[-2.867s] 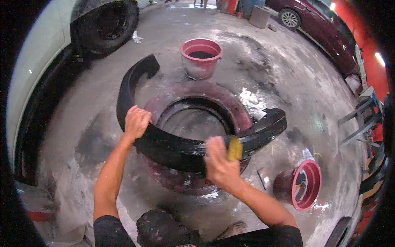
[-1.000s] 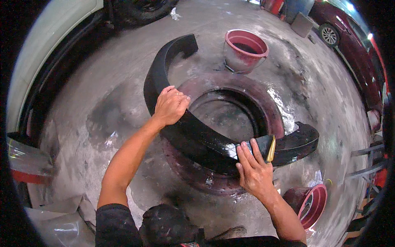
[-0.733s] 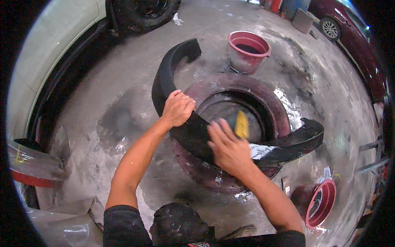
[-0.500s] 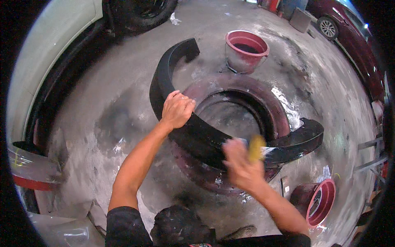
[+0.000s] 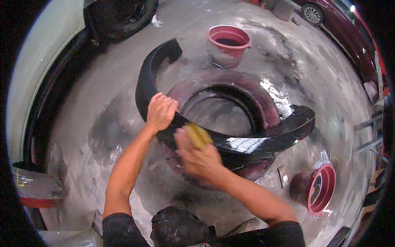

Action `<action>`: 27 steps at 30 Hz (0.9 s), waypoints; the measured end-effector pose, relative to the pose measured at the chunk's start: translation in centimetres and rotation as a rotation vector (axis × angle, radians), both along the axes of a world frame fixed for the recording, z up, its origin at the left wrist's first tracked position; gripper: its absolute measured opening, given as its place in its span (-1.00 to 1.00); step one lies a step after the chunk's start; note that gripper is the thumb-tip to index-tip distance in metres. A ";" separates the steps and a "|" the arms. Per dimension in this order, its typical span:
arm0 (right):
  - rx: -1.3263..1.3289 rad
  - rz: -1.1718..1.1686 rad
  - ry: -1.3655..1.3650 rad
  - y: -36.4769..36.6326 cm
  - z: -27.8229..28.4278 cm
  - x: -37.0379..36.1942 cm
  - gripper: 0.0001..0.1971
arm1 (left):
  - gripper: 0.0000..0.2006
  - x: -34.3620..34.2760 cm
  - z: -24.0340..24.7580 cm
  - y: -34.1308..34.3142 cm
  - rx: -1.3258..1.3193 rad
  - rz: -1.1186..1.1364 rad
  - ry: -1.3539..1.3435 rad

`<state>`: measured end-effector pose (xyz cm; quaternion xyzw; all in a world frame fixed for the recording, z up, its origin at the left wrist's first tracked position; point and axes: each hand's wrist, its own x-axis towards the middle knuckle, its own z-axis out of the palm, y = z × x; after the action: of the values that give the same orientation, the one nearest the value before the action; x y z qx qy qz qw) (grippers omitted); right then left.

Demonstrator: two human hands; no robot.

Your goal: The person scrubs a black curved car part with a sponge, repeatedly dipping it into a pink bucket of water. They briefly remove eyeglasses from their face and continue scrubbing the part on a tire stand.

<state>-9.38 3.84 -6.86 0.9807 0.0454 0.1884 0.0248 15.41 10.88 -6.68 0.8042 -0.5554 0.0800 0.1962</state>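
A long black curved trim piece, like a wheel-arch flare (image 5: 271, 142), lies across a tire (image 5: 228, 78) set flat on the floor. Its left end curves up and away; the right end bends back toward the far side. My left hand (image 5: 161, 111) is wrapped over the trim's upper edge on the left, closed on it. In my right hand (image 5: 198, 158), smeared by motion, a yellow sponge-like pad (image 5: 198, 136) presses on the trim just right of the left hand. White light glints off the wet-looking black surface beyond the pad.
A red-rimmed bucket (image 5: 228, 55) with dark contents stands beyond the tire. Another reddish bucket (image 5: 302, 185) leans at the right, near a small flat block (image 5: 283, 177). A pale vehicle (image 5: 45, 53) borders the left, a dark red car (image 5: 345, 37) the far right.
My right hand has slid left along the trim with the yellow pad, from its right part to close beside the left hand. My left hand keeps its hold; the whole view has shifted slightly.
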 end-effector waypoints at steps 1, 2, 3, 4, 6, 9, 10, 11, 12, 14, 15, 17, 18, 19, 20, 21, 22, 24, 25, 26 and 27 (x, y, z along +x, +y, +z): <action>0.235 -0.062 0.005 1.7 1.3 3.0 -0.41 | -0.67 0.5 -0.6 0.1 0.032 -0.018 -0.049; 0.266 -0.063 -0.062 1.8 0.5 3.9 -0.42 | -0.68 0.8 -0.8 0.1 0.049 -0.085 -0.123; 0.288 -0.063 -0.078 1.4 0.6 2.8 -0.42 | -0.67 1.0 -0.9 0.8 0.035 -0.081 -0.146; 0.292 -0.061 -0.096 -0.2 1.1 0.3 -0.43 | -0.67 0.9 -0.3 1.3 0.031 -0.073 -0.097; 0.246 -0.132 -0.116 -5.3 1.7 -6.4 -0.44 | -0.66 0.5 0.5 1.2 -0.013 -0.049 -0.039; 0.178 -0.229 -0.092 -15.5 1.0 -16.8 -0.43 | -0.66 0.6 0.8 1.8 -0.070 -0.008 -0.043; 0.260 -0.382 -0.132 -18.7 1.5 -19.0 -0.47 | -0.65 0.3 0.4 1.3 -0.082 -0.025 -0.054; 0.343 -0.523 -0.185 -20.9 1.7 -19.8 -0.50 | -0.65 0.1 0.7 1.1 -0.096 -0.033 -0.079; 0.353 -0.618 -0.257 -20.9 1.5 -20.4 -0.51 | -0.65 -1.2 1.3 0.1 -0.070 -0.027 -0.002; 0.378 -0.784 -0.428 -20.0 0.9 -19.1 -0.53 | -0.66 -1.8 1.4 -0.7 -0.046 -0.049 -0.010; 0.237 -0.642 -0.381 -17.1 0.4 -18.4 -0.51 | -0.66 -1.5 1.1 -0.5 -0.026 -0.054 -0.024; 0.188 -0.359 -0.294 -10.4 -2.2 -15.9 -0.44 | -0.72 0.1 0.1 0.3 -0.029 -0.120 -0.208; 0.271 -0.277 -0.279 -7.2 -1.1 -14.0 -0.45 | -0.73 0.2 0.1 0.7 0.016 -0.116 -0.208; 0.338 -0.189 -0.272 -5.8 0.2 -12.6 -0.45 | -0.72 -0.4 0.5 0.9 0.109 -0.107 -0.191; 0.301 -0.183 -0.275 -7.1 0.4 -13.5 -0.46 | -0.71 -1.5 1.0 0.6 0.191 -0.102 -0.169; 0.279 -0.165 -0.285 -8.6 0.1 -14.5 -0.46 | -0.67 -2.9 1.7 0.4 0.192 -0.117 -0.079; 0.269 -0.135 -0.297 -10.0 -0.1 -15.6 -0.47 | -0.63 -4.1 2.1 0.6 0.171 -0.111 -0.117; 0.295 -0.412 -0.425 -17.4 -1.5 -19.8 -0.51 | -0.65 -7.4 3.8 -0.8 0.166 -0.168 -0.099; 0.226 -0.637 -0.481 -21.4 -0.9 -21.3 -0.51 | -0.68 -9.1 4.8 -1.3 0.167 -0.183 -0.091; 0.218 -0.771 -0.538 -24.9 0.0 -22.8 -0.53 | -0.69 -10.7 5.4 -2.3 0.144 -0.223 -0.053; 0.289 -0.862 -0.524 -27.8 0.0 -24.5 -0.53 | -0.68 -12.5 5.6 -3.8 0.120 -0.275 -0.004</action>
<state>-33.89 -23.94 -6.84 0.8238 -0.3965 0.4044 -0.0251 2.86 7.11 -1.04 0.7305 -0.6646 0.0206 0.1554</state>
